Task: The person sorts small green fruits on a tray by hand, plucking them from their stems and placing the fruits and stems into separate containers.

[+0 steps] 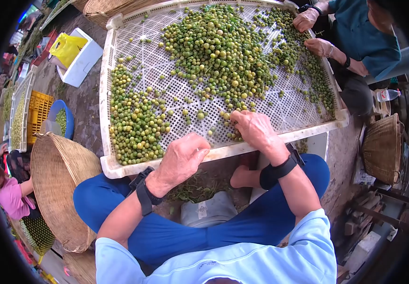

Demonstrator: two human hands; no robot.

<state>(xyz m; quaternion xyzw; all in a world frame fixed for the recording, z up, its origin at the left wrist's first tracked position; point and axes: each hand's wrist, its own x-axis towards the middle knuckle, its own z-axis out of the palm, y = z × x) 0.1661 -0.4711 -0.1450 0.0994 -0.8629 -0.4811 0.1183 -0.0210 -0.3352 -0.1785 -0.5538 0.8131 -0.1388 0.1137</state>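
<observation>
White tray (181, 94): green fruit (218, 52) heaped far-center, smaller pile near left. Right hand (256, 130) at fruit by near rim, fingers curled, grip unclear; left hand (181, 158) over near rim, fingers half-curled. Blue basin (69, 124) left, fruit inside.

Single view, head-worn, close above lap, facing forward and down over tray (181, 87).

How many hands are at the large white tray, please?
4. The left hand and right hand are at its near edge; a co-worker's hand is by the far right corner, the other hand slightly nearer.
</observation>
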